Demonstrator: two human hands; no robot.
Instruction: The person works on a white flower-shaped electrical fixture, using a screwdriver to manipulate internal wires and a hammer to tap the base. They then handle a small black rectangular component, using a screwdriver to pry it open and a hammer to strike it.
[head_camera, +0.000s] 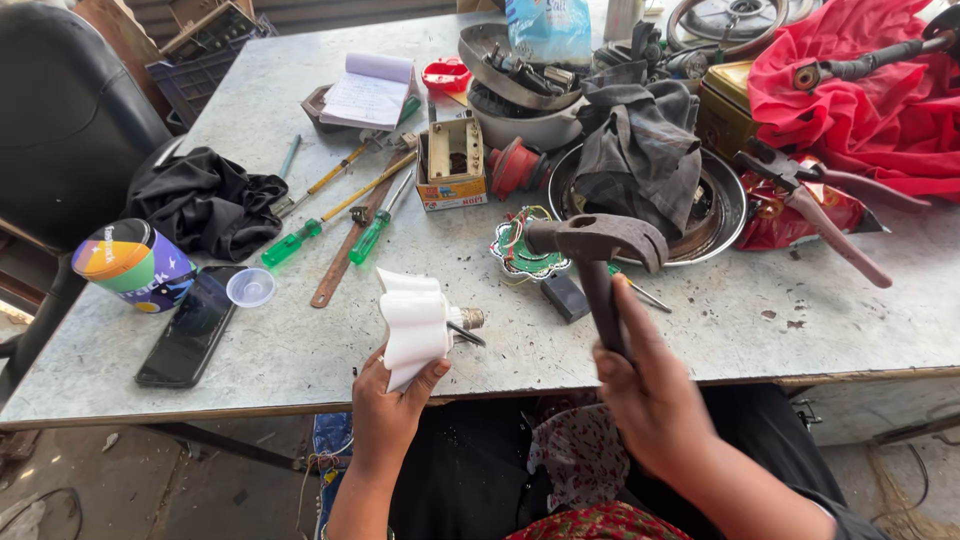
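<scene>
At the near edge of the grey speckled tabletop (300, 350), the left hand (385, 400) is closed around a white plastic housing with a metal tip (415, 325). To its right, the right hand (650, 385) grips the handle of a rusty dark metal hammer (600, 250), head raised above the tabletop.

white plastic part (415, 325) upright at table edge; rusty hammer (598, 262) raised, head up.

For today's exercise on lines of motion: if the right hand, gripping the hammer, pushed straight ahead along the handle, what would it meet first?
Probably the grey cloth in the round metal pan, just beyond the hammer held by the right hand; depth is uncertain.
</scene>
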